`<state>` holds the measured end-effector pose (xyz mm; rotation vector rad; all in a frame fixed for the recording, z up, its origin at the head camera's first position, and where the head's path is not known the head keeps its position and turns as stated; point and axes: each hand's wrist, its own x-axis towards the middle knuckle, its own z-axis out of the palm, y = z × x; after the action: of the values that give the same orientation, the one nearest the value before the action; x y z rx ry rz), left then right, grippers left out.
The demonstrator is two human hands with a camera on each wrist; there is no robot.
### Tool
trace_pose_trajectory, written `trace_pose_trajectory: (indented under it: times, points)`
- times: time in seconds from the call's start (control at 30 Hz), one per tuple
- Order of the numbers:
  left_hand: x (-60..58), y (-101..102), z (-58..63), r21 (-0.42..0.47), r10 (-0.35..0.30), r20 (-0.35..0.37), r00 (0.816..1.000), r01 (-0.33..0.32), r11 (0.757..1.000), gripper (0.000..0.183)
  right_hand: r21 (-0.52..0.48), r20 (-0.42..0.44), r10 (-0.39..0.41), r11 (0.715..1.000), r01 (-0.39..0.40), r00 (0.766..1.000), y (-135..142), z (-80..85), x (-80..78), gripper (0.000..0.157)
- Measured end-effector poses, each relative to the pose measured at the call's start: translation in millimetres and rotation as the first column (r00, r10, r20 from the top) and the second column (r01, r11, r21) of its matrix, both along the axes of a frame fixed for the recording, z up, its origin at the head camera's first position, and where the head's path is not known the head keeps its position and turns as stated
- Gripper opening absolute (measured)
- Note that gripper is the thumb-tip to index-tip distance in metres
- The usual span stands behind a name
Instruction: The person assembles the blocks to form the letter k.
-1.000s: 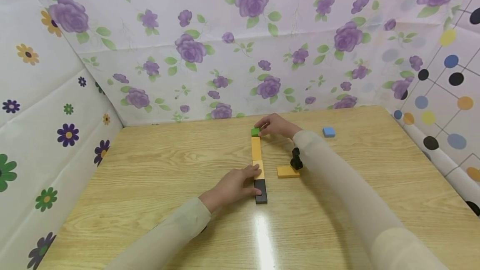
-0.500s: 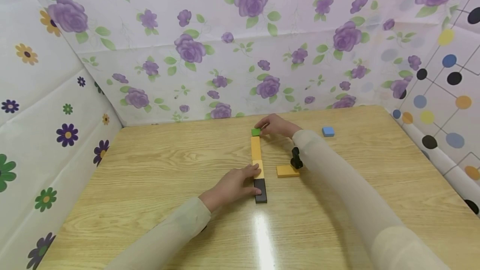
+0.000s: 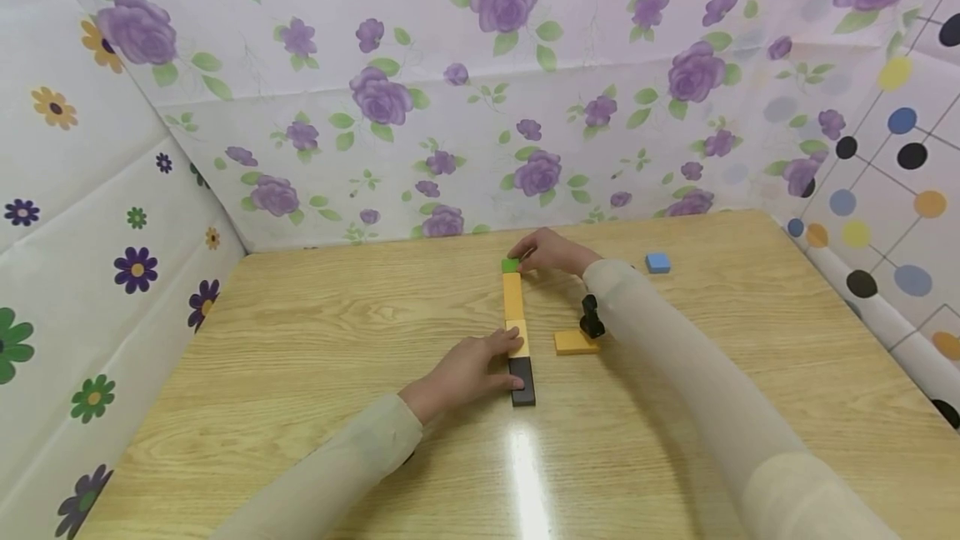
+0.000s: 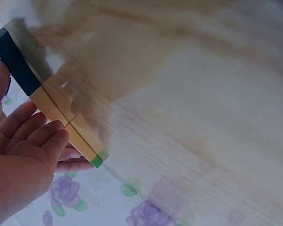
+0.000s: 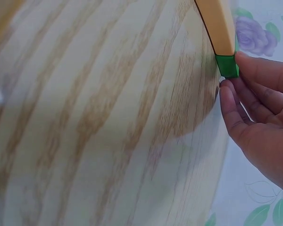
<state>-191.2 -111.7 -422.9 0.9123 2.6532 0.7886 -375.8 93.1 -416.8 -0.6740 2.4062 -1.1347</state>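
Four-coloured blocks lie end to end in a straight row on the wooden table: black [image 3: 527, 375] nearest, then pale yellow [image 3: 522, 352], orange [image 3: 513, 297] and a small green block [image 3: 510, 266] farthest. My left hand [image 3: 465, 372] lies along the left side of the row, fingertips on the pale yellow block and thumb on the black one. In the left wrist view its fingers are fairly straight beside the blocks. At the far end, my right hand [image 3: 553, 252] pinches the green block, thumb and fingertips around its end in the right wrist view, where it meets the orange block.
A loose flat orange block [image 3: 573, 343] lies right of the row, partly overlapped by the black wrist device [image 3: 591, 319]. Farther back on the right is a small blue block [image 3: 657, 263]. Flowered cloth [image 3: 450, 148] rises behind the table [image 3: 337, 298].
The green block has shifted very slightly toward the orange one and sits squarely against it. Both hands keep nearly the same places.
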Motion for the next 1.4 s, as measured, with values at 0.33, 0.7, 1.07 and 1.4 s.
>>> trace_pose_trajectory:
  times: [0.33, 0.7, 1.07, 1.4]
  points:
    - [-0.4, 0, -0.7, -0.005, 0.002, -0.004, 1.0, -0.002, 1.0, 0.062, 0.012, -0.004, -0.008, 1.0, 0.008, 1.0, -1, 0.0, 0.4, 0.034]
    - [-0.3, 0, -1.0, 0.002, 0.002, -0.001, 1.0, -0.002, 1.0, 0.062, 0.022, 0.001, 0.0, 1.0, 0.0, 1.0, 0, 0.9, 1.1, 0.035]
    - [-0.3, 0, -0.7, -0.007, 0.006, 0.006, 1.0, -0.006, 1.0, 0.063, 0.023, 0.004, -0.01, 1.0, 0.009, 1.0, 2, 1.1, -0.7, 0.036]
    - [-1.1, 1, -1.2, -0.02, 0.019, 0.021, 1.0, -0.019, 1.0, 0.065, -0.084, 0.02, -0.06, 0.995, 0.061, 0.998, 8, 11.6, 5.5, 0.04]
